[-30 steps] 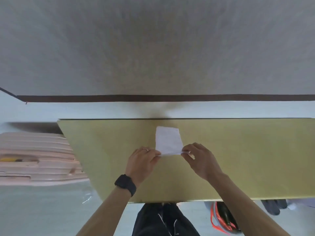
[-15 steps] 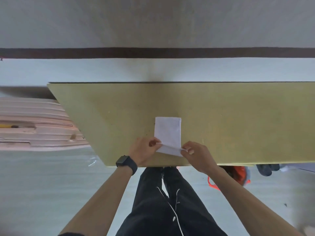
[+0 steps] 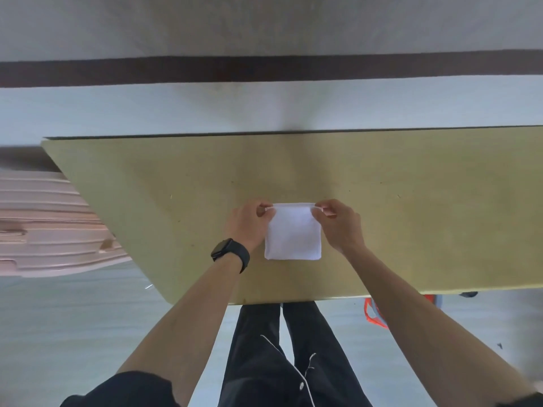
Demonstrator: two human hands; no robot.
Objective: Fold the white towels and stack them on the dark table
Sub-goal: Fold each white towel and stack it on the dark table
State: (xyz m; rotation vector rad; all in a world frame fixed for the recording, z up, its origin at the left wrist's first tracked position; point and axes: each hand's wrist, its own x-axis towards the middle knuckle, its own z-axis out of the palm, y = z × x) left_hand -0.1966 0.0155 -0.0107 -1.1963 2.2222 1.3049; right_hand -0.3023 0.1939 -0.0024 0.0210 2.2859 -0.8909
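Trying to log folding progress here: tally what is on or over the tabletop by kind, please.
white towel: 1
hands: 2, left hand and right hand, each pinching a far towel corner
black watch: 1, on the left wrist
Total: 4

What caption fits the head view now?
Left hand and right hand pinch the far corners of a white towel on the table.

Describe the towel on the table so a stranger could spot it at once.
Start at the wide olive table. Near its front edge lies a small white square towel. It is the only cloth there, its far corners pinched by the left hand and right hand.
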